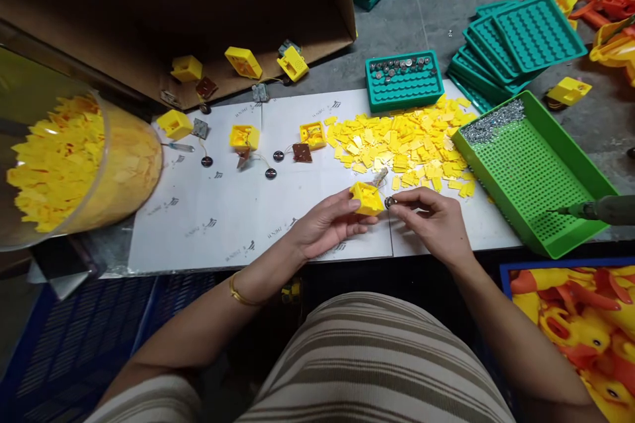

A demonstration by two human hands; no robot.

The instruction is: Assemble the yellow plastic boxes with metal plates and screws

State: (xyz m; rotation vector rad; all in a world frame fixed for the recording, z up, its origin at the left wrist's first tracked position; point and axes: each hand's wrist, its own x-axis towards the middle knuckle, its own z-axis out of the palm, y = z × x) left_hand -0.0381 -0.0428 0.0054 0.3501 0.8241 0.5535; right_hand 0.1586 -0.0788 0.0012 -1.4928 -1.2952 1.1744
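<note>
My left hand (327, 225) grips a small open yellow plastic box (366, 199) above the white work surface. Between the thumb and fingers of my right hand (439, 221) is a small round speaker (389, 203), close beside the box's right side. A small circuit board (380, 177) with thin wires sticks up behind the box. Further left lie more yellow boxes, such as one yellow box (244, 137) and another yellow box (312, 135), with a brown circuit board (302, 153) and a loose round speaker (270, 173) on wires.
Yellow plastic chips (411, 142) are heaped beyond my hands. A green tray (560, 165) holds screws, with a power screwdriver (595, 210) over it. A teal tray (404, 98) carries round metal parts. At left stands a clear tub (131, 158); a cardboard box (317, 46) is behind.
</note>
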